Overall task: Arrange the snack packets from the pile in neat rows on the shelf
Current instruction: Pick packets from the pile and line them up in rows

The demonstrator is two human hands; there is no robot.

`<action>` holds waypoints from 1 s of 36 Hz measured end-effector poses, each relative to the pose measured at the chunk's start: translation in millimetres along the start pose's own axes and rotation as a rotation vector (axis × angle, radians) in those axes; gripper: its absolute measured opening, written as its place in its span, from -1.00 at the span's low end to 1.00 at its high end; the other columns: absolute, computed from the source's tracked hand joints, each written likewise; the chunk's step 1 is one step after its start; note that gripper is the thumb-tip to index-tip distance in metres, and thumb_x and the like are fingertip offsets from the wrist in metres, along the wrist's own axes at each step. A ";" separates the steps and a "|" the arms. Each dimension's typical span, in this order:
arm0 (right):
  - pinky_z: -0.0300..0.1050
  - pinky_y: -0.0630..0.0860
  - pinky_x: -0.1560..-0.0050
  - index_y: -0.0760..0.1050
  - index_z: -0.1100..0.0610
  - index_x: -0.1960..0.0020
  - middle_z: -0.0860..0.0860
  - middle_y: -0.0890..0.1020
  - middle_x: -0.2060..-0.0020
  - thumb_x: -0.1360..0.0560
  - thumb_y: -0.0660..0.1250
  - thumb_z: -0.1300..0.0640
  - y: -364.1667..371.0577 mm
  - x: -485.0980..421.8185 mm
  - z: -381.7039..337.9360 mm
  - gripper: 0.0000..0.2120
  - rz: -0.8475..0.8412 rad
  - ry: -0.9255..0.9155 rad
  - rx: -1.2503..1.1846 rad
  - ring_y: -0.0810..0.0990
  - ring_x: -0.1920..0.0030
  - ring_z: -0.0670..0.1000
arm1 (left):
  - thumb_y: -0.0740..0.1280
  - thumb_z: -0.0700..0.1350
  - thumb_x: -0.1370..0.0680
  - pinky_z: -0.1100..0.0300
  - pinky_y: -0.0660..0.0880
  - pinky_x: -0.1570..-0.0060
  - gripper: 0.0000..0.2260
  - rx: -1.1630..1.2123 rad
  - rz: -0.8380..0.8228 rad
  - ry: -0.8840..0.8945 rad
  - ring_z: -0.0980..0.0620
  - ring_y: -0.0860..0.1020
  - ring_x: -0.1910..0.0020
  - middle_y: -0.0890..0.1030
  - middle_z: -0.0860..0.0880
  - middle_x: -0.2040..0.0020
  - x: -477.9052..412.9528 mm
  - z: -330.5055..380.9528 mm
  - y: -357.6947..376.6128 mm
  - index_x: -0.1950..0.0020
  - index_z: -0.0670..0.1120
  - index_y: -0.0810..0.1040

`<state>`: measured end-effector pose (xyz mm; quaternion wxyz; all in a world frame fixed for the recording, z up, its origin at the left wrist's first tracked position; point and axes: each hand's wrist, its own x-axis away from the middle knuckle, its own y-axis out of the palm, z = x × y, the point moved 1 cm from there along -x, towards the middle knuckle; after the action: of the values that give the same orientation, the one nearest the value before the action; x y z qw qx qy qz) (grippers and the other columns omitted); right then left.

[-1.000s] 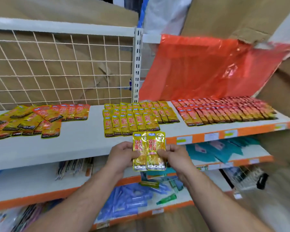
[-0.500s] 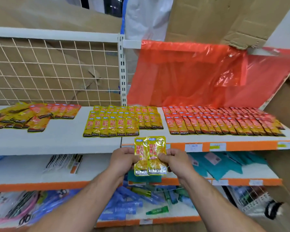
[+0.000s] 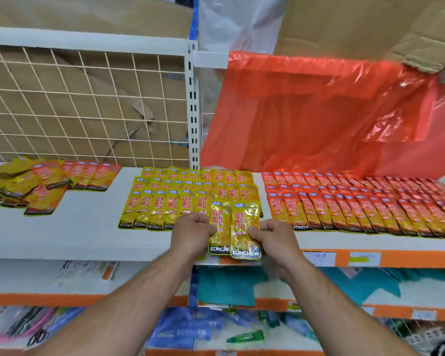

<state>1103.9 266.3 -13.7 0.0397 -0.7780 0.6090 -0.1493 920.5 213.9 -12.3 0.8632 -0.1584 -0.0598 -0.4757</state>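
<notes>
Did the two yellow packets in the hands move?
Yes. The held packets went up from the shelf's front edge towards the yellow rows.

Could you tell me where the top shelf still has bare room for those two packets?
The widest bare patch of shelf lies between the mixed pile and the yellow rows, reaching the front edge. A narrower strip fronts the yellow rows, left of the left hand holding a packet. The red rows crowd the right side.
</notes>
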 end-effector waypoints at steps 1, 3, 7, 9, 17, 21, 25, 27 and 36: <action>-0.18 0.18 0.35 0.27 0.12 0.32 0.11 0.27 0.35 -0.48 0.47 0.17 -0.5 -7.7 -2.9 -0.61 0.014 -0.007 0.012 0.28 0.38 0.00 | 0.52 -0.25 -0.41 0.05 0.53 0.22 -0.84 0.000 0.012 -0.005 -0.05 0.54 0.28 0.61 -0.07 0.22 -9.6 2.6 1.8 0.17 -0.06 0.57; -0.21 0.25 0.39 0.24 0.09 0.33 0.11 0.27 0.36 -0.48 0.47 0.17 -1.0 -22.7 -4.6 -0.58 0.041 0.000 0.001 0.31 0.37 0.01 | 0.53 -0.25 -0.40 0.01 0.55 0.17 -0.83 -0.007 0.025 -0.005 -0.08 0.57 0.25 0.62 -0.07 0.23 -27.8 6.4 5.8 0.20 -0.06 0.56; -0.17 0.31 0.37 0.22 0.09 0.32 -0.05 0.34 0.49 -0.48 0.48 0.18 3.6 -44.0 2.6 -0.56 0.052 0.069 -0.008 0.38 0.40 -0.08 | 0.52 -0.25 -0.40 0.10 0.56 0.07 -0.87 -0.110 0.036 0.036 -0.04 0.61 0.14 0.61 0.01 0.23 -53.7 8.0 8.8 0.20 -0.13 0.59; -0.19 0.27 0.32 0.20 0.08 0.34 -0.17 0.34 0.44 -0.47 0.48 0.19 8.2 -51.5 6.2 -0.54 0.033 0.083 0.006 0.29 0.32 -0.21 | 0.51 -0.26 -0.40 0.16 0.52 0.11 -0.88 -0.155 0.028 0.055 -0.03 0.59 0.17 0.58 0.02 0.26 -63.8 8.5 8.8 0.21 -0.17 0.58; -0.21 0.28 0.31 0.18 0.06 0.38 -0.22 0.30 0.49 -0.47 0.48 0.20 12.5 -62.2 15.6 -0.51 0.048 0.081 0.034 0.24 0.29 -0.25 | 0.46 -0.24 -0.39 0.15 0.44 0.30 -0.84 -0.395 0.025 0.196 -0.02 0.44 0.36 0.52 -0.10 0.36 -82.4 3.9 9.5 0.31 -0.19 0.50; -0.21 0.31 0.23 0.17 0.09 0.37 -0.22 0.39 0.65 -0.50 0.44 0.22 14.9 -62.6 15.7 -0.52 0.039 0.057 0.070 0.17 0.31 -0.24 | 0.46 -0.23 -0.38 0.20 0.33 0.38 -0.77 -0.432 0.031 0.267 0.01 0.39 0.38 0.47 -0.05 0.39 -85.5 2.2 10.3 0.34 -0.11 0.42; -0.25 0.29 0.24 0.19 0.09 0.37 -0.16 0.36 0.65 -0.50 0.45 0.20 14.4 -65.3 15.3 -0.53 0.041 0.057 0.067 0.23 0.35 -0.25 | 0.47 -0.18 -0.42 0.21 0.37 0.33 -0.84 -0.473 0.052 0.305 0.02 0.45 0.32 0.58 -0.08 0.25 -84.0 -2.5 9.9 0.15 -0.16 0.50; -0.33 0.26 0.27 0.20 0.10 0.36 -0.08 0.25 0.57 -0.49 0.46 0.20 14.6 -64.7 15.7 -0.54 0.038 0.036 0.064 0.32 0.47 -0.23 | 0.46 -0.18 -0.43 0.20 0.38 0.32 -0.84 -0.487 0.072 0.313 -0.01 0.48 0.31 0.57 -0.06 0.25 -82.6 -3.9 10.4 0.13 -0.16 0.50; -0.24 0.27 0.33 0.20 0.07 0.38 -0.10 0.17 0.51 -0.48 0.48 0.16 8.8 -63.4 14.4 -0.53 0.007 0.013 0.093 0.19 0.50 -0.09 | 0.46 -0.11 -0.46 0.09 0.46 0.24 -0.81 -0.525 0.111 0.331 -0.01 0.52 0.28 0.53 0.01 0.30 -78.6 -5.4 17.4 0.12 -0.09 0.44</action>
<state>1086.1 323.1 -41.2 0.0724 -0.7721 0.6045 -0.1821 892.4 283.9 -41.1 0.8153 -0.2994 0.2154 -0.4463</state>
